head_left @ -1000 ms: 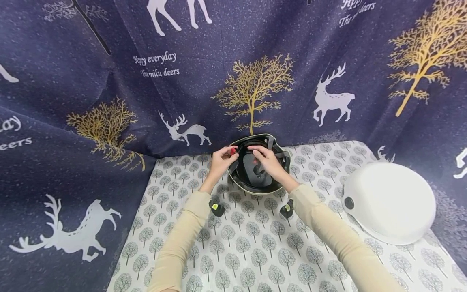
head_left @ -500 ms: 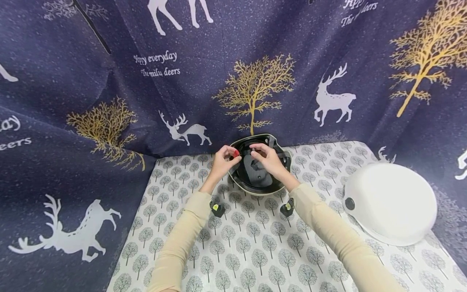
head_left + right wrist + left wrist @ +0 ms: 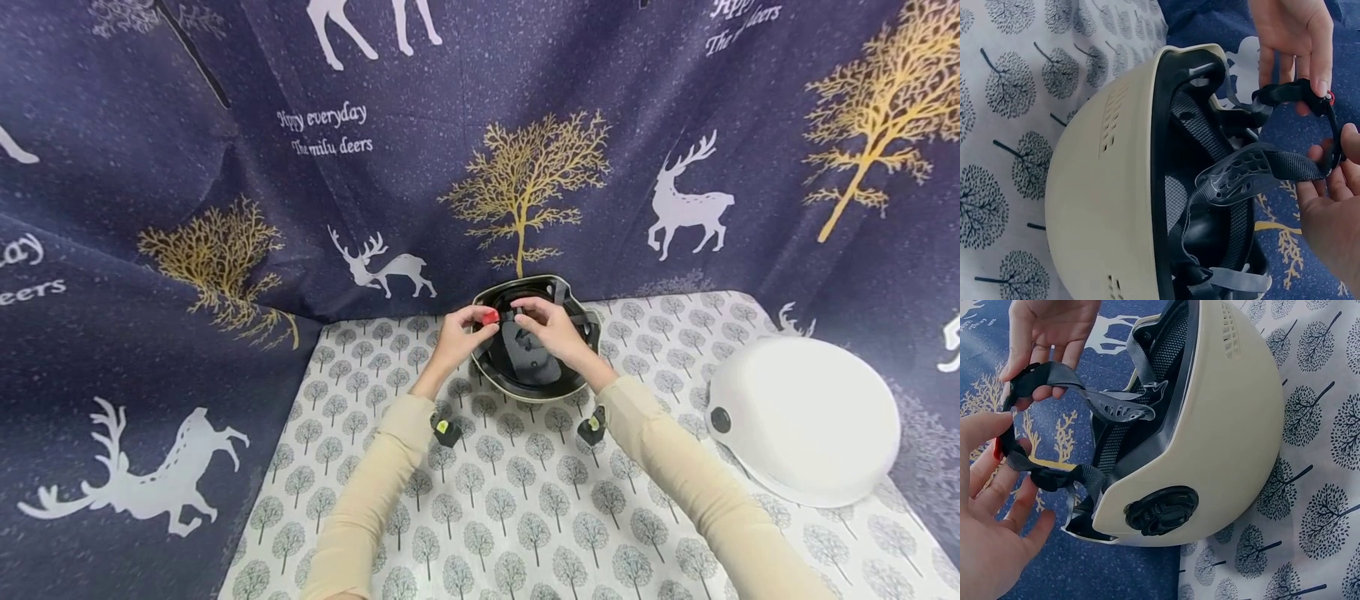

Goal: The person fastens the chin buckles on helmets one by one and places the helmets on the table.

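A cream helmet (image 3: 1235, 425) lies upside down, its black padded inside facing up in the head view. Above its opening, my left hand (image 3: 454, 340) pinches the red buckle (image 3: 491, 317) of the chin strap between thumb and fingers. My right hand (image 3: 553, 332) pinches the strap's other end, a black strip (image 3: 1336, 134) that bends toward the buckle. Both ends come together between the hands, making a loop. A clear perforated chin pad (image 3: 1241, 174) hangs on the grey webbing (image 3: 1063, 374) near my right hand. A black round knob (image 3: 1163, 510) sits on the helmet's side.
A second, white helmet (image 3: 802, 421) rests dome up on the right of the tree-patterned tablecloth (image 3: 517, 500). Behind the table hangs a dark blue curtain (image 3: 420, 192) with deer and trees, close to the cream helmet's far rim.
My left hand has moved slightly right with the red buckle, toward the right hand. The strap end at my right hand now points at the buckle. Both helmets stay in place.
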Tool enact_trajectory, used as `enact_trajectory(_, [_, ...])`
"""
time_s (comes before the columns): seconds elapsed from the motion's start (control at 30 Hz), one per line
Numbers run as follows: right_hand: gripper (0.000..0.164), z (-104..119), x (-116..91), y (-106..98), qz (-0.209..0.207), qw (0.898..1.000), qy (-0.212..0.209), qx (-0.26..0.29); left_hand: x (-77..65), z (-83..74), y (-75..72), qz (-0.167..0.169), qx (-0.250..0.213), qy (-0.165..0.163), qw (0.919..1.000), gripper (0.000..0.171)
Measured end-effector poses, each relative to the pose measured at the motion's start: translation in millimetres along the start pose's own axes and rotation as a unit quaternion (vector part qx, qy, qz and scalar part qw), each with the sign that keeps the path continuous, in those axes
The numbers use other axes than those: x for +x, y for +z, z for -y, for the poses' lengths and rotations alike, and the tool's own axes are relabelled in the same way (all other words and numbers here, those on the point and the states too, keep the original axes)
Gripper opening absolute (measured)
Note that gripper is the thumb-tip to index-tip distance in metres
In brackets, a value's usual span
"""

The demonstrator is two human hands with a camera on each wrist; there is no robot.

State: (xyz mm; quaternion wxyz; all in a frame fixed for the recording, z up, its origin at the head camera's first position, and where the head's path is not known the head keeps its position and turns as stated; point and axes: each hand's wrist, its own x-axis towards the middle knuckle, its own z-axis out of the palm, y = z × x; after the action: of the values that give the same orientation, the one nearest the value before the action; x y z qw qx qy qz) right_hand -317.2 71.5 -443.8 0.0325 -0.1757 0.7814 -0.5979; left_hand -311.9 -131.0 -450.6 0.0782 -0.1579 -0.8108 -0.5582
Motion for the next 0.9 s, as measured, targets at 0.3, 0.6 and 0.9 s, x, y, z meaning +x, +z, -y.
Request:
enact_trajectory(0.3, [0.034,0,1,0,0.017,0.999,0.017,-0.025,0.1,-9.3,-0.7,0.020,0.081,0.047,0.9955,0.026])
enact_trajectory(0.6, [0.037,8,-2,2,0.012,0.999,0.010,-0.041,-6.1,-12.6,3.1,-0.006,0.092,0.054,0.9942,0.025])
enact_trajectory(0.9, [0.035,-3,-4,15,-0.045,0.991,-0.063,-0.105,-7.3,-2.4,14.2,-0.019,0.102,0.113,0.9882,0.024])
